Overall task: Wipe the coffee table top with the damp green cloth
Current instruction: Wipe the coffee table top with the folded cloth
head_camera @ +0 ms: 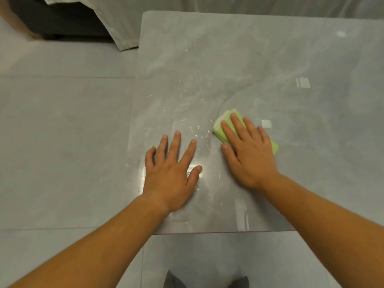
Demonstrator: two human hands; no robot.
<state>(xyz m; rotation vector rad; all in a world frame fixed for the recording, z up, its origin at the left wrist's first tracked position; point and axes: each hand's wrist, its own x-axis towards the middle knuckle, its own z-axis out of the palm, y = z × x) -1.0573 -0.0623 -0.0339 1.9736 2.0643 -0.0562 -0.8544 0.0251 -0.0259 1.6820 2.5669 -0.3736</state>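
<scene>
Both hands lie flat on the coffee table [259, 59]: our right hand [248, 151] presses the green cloth [223, 124], our left hand [173, 167] beside it holds nothing, and droplets beyond the cloth remain unwiped.

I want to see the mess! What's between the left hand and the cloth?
Head view: bare tabletop with water streaks between left hand and cloth.

The grey table [259, 59] is glossy, with wet streaks. On it lie a folded green cloth [223, 125] and both hands, flat.
</scene>
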